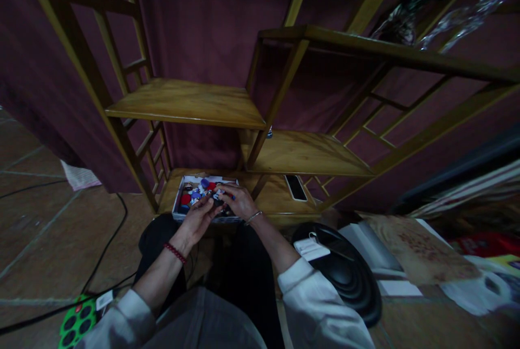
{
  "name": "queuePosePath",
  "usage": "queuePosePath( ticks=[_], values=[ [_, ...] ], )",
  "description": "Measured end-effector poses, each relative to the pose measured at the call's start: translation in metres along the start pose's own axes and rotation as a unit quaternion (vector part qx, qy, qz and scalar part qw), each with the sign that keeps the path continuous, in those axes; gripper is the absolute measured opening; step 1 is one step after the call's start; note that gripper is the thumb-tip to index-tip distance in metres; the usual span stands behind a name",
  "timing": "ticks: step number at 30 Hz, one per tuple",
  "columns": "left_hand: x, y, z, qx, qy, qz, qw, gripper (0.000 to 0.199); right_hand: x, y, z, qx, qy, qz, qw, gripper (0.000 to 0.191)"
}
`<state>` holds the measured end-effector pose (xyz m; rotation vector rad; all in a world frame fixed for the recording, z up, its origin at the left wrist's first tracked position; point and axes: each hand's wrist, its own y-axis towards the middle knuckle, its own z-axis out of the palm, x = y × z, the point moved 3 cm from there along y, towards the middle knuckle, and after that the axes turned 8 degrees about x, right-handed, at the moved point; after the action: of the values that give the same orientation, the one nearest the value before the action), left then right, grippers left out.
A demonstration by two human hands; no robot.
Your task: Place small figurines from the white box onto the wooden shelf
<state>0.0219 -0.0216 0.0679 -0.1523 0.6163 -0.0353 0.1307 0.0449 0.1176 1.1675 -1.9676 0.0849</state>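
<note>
A grey garment (203,319) fills the bottom centre of the frame, nearest the camera. Just left of the frame's centre, the left hand (198,220) and right hand (239,201) meet over a shallow box (177,204) on the low shelf (266,206). The grip of both appears clamped on a small piece (216,195), its outline partly hidden by the fingers. It looks light and stiff, perhaps slippery; its thin parts could snap, so a fingertip pinch around its middle seems safest.
</note>
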Motion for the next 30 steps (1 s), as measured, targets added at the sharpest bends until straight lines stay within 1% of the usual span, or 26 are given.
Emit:
queuePosePath(
  ticks=[6, 9, 12, 16, 20, 24, 30],
  values=[
    [0.000, 0.000, 0.002, -0.016, -0.001, 0.016, 1.000, 0.020, 0.004, -0.001, -0.001, 0.000, -0.016, 0.010, 1.000, 0.028],
    [0.000, 0.001, 0.004, -0.022, -0.001, 0.029, 0.999, 0.022, 0.007, -0.003, -0.002, -0.014, -0.019, 0.031, 0.999, 0.035],
    [-0.001, 0.002, 0.007, -0.017, -0.001, 0.041, 0.999, 0.024, 0.011, -0.004, -0.004, -0.019, -0.018, 0.058, 0.998, 0.041],
    [-0.002, 0.001, 0.013, -0.014, 0.004, 0.050, 0.999, 0.027, 0.013, -0.005, -0.007, -0.035, -0.009, 0.082, 0.996, 0.035],
    [0.000, 0.001, 0.018, -0.017, 0.011, 0.053, 0.998, 0.031, 0.013, -0.005, -0.010, -0.043, -0.005, 0.075, 0.996, 0.027],
    [0.002, 0.001, 0.018, -0.005, 0.016, 0.060, 0.998, 0.031, 0.014, -0.006, -0.014, -0.053, -0.018, 0.059, 0.997, 0.023],
    [0.005, 0.000, 0.021, 0.011, 0.026, 0.064, 0.998, 0.033, 0.017, -0.010, -0.018, -0.053, -0.028, 0.036, 0.998, 0.025]
  ],
)
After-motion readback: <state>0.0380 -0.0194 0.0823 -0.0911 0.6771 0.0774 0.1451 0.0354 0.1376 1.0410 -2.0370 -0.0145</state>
